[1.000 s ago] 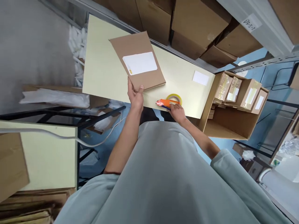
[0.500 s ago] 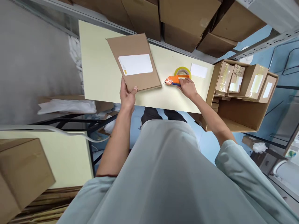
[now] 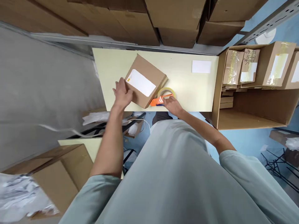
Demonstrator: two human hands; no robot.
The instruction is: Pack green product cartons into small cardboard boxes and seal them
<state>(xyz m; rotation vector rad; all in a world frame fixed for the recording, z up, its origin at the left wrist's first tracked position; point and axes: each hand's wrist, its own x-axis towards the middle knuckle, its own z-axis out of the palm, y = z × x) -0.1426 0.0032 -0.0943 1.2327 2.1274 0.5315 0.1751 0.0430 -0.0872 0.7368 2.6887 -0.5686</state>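
Box (image 3: 149,74) is lying on the pale table (image 3: 189,90), upper centre of the frame; the left hand (image 3: 122,94) is resting open-fingered at its left edge, while the right hand (image 3: 172,105) is gripping an orange tape dispenser (image 3: 155,101).
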